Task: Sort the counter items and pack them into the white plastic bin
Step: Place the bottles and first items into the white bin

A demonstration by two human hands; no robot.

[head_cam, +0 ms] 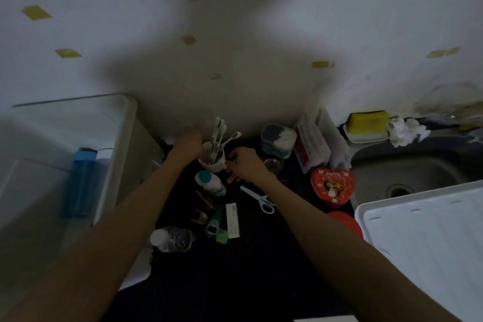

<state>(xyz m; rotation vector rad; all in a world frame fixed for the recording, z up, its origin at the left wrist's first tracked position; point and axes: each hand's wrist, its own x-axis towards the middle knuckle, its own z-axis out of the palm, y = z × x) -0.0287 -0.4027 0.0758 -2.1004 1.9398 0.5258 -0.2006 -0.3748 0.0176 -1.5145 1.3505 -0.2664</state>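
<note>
The white plastic bin (122,123) is seen at left, beside the dark worktop (251,256). A white cup (213,163) of utensils is flanked by both hands: left hand (187,145), blurred, finger state indeterminable; right hand (244,165), fingers curled against the cup's side.

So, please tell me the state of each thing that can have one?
White cup: upright, full of utensils, held between both hands.
Clear bottle: lying on its side, capped.
Scissors: closed, lying flat.
Heart tin: lid on.
White bin: open, blue bottle inside.
</note>
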